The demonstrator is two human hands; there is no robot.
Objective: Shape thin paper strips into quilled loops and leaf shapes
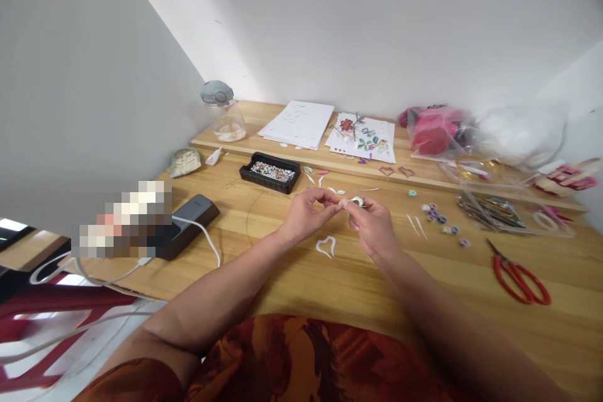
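Observation:
Both my hands meet above the middle of the wooden table (292,276). My left hand (308,213) pinches something too small to make out, its fingertips close to those of my right hand (372,223). Between my right thumb and fingers is a small pale green spool (357,201). A white heart-shaped outline (325,247) lies on the wood just below my hands. Small leaf-shaped pieces (336,191) lie beyond my left hand, near a black tray (270,172) of beads.
Red-handled scissors (521,279), several small spools (433,212) and two white sticks (416,226) lie right. Plastic boxes (513,210) stand farther right. Papers (299,124) and a clear jar (227,116) are at the back. A dark box (191,226) with a white cable is left.

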